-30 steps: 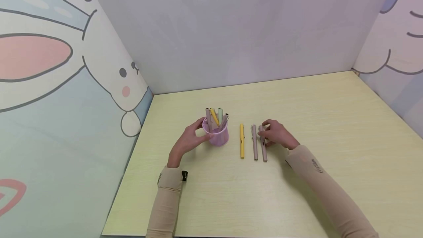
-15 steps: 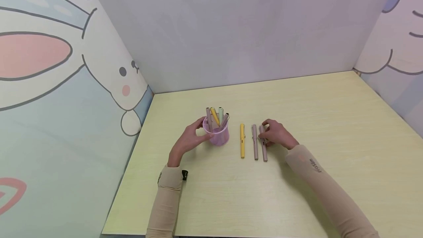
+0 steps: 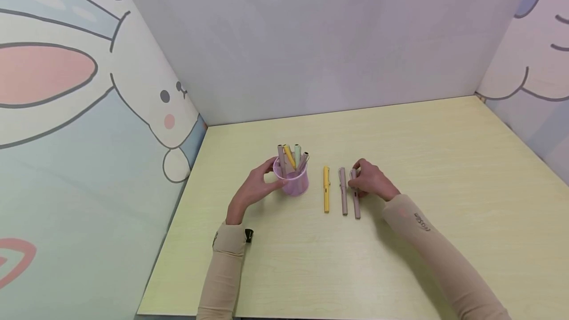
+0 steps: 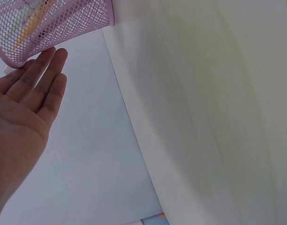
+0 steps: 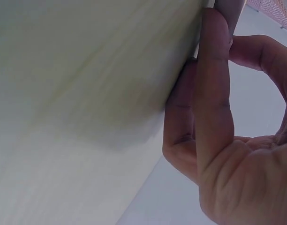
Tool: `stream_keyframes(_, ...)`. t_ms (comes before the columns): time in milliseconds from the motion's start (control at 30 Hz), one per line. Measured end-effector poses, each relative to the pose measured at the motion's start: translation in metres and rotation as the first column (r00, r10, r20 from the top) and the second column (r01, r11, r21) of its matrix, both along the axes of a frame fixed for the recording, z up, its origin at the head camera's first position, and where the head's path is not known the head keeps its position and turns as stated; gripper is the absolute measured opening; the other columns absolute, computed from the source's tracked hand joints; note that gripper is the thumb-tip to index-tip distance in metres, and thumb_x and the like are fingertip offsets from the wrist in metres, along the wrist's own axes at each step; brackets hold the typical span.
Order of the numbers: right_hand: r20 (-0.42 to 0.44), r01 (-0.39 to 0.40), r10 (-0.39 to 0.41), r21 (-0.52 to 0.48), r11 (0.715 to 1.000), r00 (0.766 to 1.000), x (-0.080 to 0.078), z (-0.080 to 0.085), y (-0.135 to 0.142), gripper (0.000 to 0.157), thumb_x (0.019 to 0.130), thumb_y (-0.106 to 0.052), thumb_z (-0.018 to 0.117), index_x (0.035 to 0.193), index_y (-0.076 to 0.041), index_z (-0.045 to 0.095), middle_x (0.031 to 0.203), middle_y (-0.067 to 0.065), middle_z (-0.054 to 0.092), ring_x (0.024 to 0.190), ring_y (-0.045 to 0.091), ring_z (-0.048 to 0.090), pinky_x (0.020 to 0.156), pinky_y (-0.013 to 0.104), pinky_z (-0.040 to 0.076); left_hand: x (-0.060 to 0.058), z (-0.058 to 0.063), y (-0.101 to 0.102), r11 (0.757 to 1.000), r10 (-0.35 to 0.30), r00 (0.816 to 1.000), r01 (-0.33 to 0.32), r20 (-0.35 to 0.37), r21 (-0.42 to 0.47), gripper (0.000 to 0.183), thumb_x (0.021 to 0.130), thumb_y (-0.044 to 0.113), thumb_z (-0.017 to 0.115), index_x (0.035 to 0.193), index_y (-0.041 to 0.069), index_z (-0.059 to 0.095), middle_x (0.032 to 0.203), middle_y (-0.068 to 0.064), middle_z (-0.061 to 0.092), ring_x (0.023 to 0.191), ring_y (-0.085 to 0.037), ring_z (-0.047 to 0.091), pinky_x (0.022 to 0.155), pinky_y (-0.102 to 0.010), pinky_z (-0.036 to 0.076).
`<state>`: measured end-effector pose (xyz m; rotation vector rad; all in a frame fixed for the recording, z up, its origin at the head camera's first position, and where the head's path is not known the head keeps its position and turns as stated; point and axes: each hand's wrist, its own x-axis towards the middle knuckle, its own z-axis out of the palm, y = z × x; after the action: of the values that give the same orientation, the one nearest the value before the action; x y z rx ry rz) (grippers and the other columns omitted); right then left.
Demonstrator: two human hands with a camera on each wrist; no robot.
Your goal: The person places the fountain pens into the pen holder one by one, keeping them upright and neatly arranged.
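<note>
In the head view a pink mesh pen holder (image 3: 298, 187) stands upright on the table, with several pens in it: mauve, yellow (image 3: 290, 155) and pale green (image 3: 297, 154). My left hand (image 3: 254, 189) holds its left side, thumb at the front and fingers around the back; the left wrist view shows fingertips against the mesh (image 4: 73, 23). To the right, my right hand (image 3: 372, 180) pinches the upper part of a mauve pen (image 3: 357, 207). The right wrist view has that pen (image 5: 229, 11) between thumb and fingers, mostly out of frame.
Between the pen holder and the right hand lie a yellow pen (image 3: 326, 192) and another mauve pen (image 3: 344, 195), roughly parallel. A grey wall (image 3: 320, 43) rises behind the pale wooden table (image 3: 284, 270). A rabbit-printed panel (image 3: 146, 78) borders the left side.
My right hand has closed its fingers around the rightmost mauve pen, which has shifted slightly toward the near edge. The left hand and pen holder stay in place.
</note>
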<state>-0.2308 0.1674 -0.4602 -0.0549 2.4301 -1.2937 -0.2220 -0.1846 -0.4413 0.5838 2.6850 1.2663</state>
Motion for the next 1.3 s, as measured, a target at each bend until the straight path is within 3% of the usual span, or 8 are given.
stream_keyframes(533,-0.016,0.0,-0.002,-0.076,0.997,1.0,0.002,0.0,0.007,0.052,0.091,0.0,0.065,0.136,0.011,0.039,0.112,0.028,0.055,0.071,0.024,0.07,0.066,0.036,0.061,-0.002,0.001,0.001,1.0,0.0,1.0,0.0,0.016,-0.003,0.081,0.094,0.037,0.074,0.16,0.009,0.037,0.151,-0.014,0.052,0.136,-0.035,0.05,0.11,-0.059,0.04)
stream_keyframes(767,-0.072,0.015,-0.024,-0.135,0.991,0.997,0.003,0.003,0.013,0.054,0.094,0.001,0.066,0.139,0.013,0.038,0.105,0.024,0.055,0.074,0.024,0.068,0.066,0.035,0.061,-0.003,0.001,0.001,1.0,-0.004,1.0,0.004,0.015,0.004,0.079,0.094,0.036,0.074,0.16,0.01,0.038,0.151,-0.012,0.052,0.136,-0.034,0.05,0.109,-0.059,0.04)
stream_keyframes(1300,-0.232,0.026,-0.1,-0.303,0.953,0.968,0.005,0.005,0.016,0.058,0.097,0.001,0.067,0.147,0.006,0.039,0.12,0.027,0.051,0.098,0.034,0.06,0.07,0.038,0.062,-0.002,0.001,0.001,1.0,-0.005,1.0,0.005,0.011,0.003,0.079,0.094,0.035,0.074,0.16,0.01,0.038,0.149,-0.013,0.054,0.136,-0.034,0.051,0.11,-0.059,0.04)
